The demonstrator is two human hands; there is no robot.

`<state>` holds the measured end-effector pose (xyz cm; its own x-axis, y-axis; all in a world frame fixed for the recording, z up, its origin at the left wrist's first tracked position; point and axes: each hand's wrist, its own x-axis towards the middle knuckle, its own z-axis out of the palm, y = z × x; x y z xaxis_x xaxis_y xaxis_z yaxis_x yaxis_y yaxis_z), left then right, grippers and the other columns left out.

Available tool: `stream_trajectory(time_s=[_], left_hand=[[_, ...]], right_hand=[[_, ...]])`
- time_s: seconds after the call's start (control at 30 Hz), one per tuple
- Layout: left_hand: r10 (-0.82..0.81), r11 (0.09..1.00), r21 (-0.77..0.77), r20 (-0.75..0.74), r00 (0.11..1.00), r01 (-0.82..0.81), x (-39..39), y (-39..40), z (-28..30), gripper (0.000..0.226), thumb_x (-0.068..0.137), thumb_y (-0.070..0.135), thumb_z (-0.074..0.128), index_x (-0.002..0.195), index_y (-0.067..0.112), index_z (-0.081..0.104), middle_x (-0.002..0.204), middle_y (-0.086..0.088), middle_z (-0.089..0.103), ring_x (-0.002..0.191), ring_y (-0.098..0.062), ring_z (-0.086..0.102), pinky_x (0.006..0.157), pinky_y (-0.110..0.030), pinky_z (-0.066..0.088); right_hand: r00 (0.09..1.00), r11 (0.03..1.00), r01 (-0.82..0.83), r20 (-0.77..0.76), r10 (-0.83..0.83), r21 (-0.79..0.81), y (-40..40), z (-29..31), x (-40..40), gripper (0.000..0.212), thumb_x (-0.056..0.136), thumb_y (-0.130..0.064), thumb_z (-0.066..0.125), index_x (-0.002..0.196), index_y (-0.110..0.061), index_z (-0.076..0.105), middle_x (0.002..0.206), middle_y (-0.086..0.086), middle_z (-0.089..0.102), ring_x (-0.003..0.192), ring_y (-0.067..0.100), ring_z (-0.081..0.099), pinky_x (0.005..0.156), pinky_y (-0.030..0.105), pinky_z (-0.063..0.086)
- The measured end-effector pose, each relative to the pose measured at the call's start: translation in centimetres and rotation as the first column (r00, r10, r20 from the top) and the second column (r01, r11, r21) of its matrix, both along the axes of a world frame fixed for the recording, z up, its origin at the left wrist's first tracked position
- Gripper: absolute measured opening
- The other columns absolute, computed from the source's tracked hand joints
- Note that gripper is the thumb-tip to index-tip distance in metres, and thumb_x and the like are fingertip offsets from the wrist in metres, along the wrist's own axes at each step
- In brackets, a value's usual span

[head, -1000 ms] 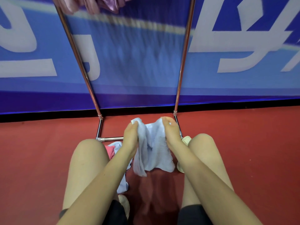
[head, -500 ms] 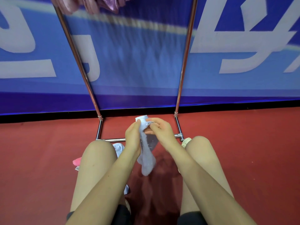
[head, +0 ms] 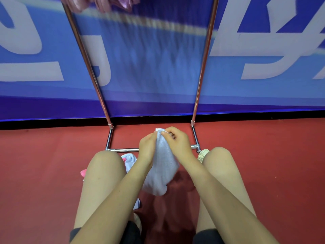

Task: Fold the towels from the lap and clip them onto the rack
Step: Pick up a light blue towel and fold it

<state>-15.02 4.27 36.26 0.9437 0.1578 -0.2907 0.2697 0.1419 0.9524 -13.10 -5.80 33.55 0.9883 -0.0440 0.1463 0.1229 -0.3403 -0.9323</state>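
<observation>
Pale blue towel (head: 161, 166) hangs folded between the knees; left hand (head: 147, 147) and right hand (head: 177, 142) both pinch its top edge.

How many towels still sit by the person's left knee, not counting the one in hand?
2 show: a pale blue towel right of the left knee, a pink towel peeking out left of it. More may be hidden under the leg.
</observation>
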Motion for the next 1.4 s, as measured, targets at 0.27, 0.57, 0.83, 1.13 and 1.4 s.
stream_trajectory(time_s=[0.27,0.57,0.83,1.13,1.4], left_hand=[[-0.120,0.963,0.248,0.033,0.992,0.108,0.2,0.4,-1.1,0.041,0.096,0.022,0.050,0.055,0.020,0.044,0.047,0.012,0.041,0.050,-0.004,0.038,0.049,-0.018,0.031],[-0.047,0.987,0.159,0.105,0.993,0.030,0.8,1.7,-1.4,0.025,0.098,0.019,0.046,0.084,0.011,0.065,0.074,0.003,0.059,0.072,-0.012,0.050,0.070,-0.026,0.041],[-0.021,0.978,0.210,0.139,0.990,-0.009,1.1,3.4,-1.8,0.029,0.097,0.022,0.047,0.090,-0.004,0.060,0.081,-0.005,0.053,0.075,-0.014,0.046,0.072,-0.031,0.040],[0.005,0.953,0.296,0.186,0.982,-0.061,1.2,3.7,-3.0,0.025,0.100,0.019,0.042,0.082,0.010,0.057,0.078,0.005,0.053,0.077,-0.012,0.044,0.071,-0.029,0.037],[-0.085,0.923,0.383,0.283,0.955,-0.031,0.9,2.4,-2.8,0.023,0.101,0.015,0.041,0.091,0.006,0.059,0.078,0.008,0.054,0.075,-0.006,0.047,0.067,-0.008,0.036]], right_hand=[[0.987,0.973,0.078,-0.152,-0.045,0.218,-0.4,0.7,-0.1,0.010,0.084,-0.013,0.066,0.077,-0.015,0.060,0.072,-0.002,0.060,0.066,0.008,0.051,0.064,0.017,0.042],[0.971,0.986,-0.161,-0.175,0.166,0.039,-1.2,0.8,-1.2,0.020,0.087,-0.010,0.056,0.071,-0.021,0.052,0.052,-0.014,0.046,0.052,0.002,0.038,0.052,0.016,0.033],[0.952,0.737,-0.304,-0.215,0.216,-0.604,-3.6,-1.7,-2.9,0.034,0.090,-0.041,0.055,0.087,-0.007,0.055,0.090,0.015,0.066,0.087,0.034,0.059,0.071,0.038,0.039],[0.965,0.710,0.118,0.250,0.084,-0.694,-5.8,-1.1,-2.9,0.028,0.083,-0.029,0.062,0.109,-0.016,0.061,0.092,0.002,0.070,0.089,0.026,0.061,0.085,0.026,0.029],[0.986,0.836,0.150,0.018,-0.166,-0.527,-5.7,-1.4,-2.1,0.027,0.082,-0.021,0.064,0.108,-0.012,0.064,0.102,0.009,0.063,0.097,0.031,0.060,0.083,0.034,0.042]])
